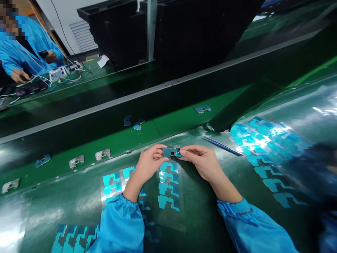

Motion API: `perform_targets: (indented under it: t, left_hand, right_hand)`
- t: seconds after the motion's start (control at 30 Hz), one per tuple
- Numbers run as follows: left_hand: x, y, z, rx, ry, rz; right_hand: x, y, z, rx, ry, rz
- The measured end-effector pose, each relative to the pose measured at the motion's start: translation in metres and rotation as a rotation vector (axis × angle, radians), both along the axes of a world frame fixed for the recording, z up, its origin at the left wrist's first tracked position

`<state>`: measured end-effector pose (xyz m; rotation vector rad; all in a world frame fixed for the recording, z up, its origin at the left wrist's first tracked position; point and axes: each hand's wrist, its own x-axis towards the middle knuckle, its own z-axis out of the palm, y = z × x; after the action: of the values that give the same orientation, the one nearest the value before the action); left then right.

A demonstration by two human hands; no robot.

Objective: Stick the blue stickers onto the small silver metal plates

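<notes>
Over a glossy dark-green desk, left hand and right hand both narrowly pinched on a small teal-and-black metal bracket, gripped from both ends. Just right, slim blue metal tweezers. Below and rightward, transparent film sheets of teal stickers. Past the desk's far edge, silver metal brackets on a green conveyor belt; farther off, a co-worker's blue-sleeved hand.

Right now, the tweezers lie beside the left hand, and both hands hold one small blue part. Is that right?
No: the tweezers lie beside the right hand, not the left hand, as the head view shows. Both hands do hold the small blue part.
</notes>
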<state>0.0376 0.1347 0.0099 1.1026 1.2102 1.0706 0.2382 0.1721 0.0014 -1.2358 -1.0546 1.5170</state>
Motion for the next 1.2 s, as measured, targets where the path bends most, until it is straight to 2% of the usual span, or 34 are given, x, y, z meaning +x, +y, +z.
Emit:
perform_targets:
  t: [0.33,0.6,1.0,1.2]
  left_hand:
    - [0.001,0.001,0.003,0.003,0.023,0.009]
    - [0.0,0.001,0.002,-0.017,0.059,0.011]
    - [0.0,0.003,-0.002,-0.026,0.07,0.003]
    - [-0.002,0.005,0.0,-0.052,0.068,0.014]
  right_hand:
    - [-0.002,0.0,0.004,-0.016,-0.002,-0.003]
    - [-0.003,-0.001,0.001,0.05,-0.065,0.008]
    - [-0.009,-0.002,0.006,0.158,-0.214,0.008]
    - [-0.013,-0.003,0.002,0.199,-0.18,-0.007]
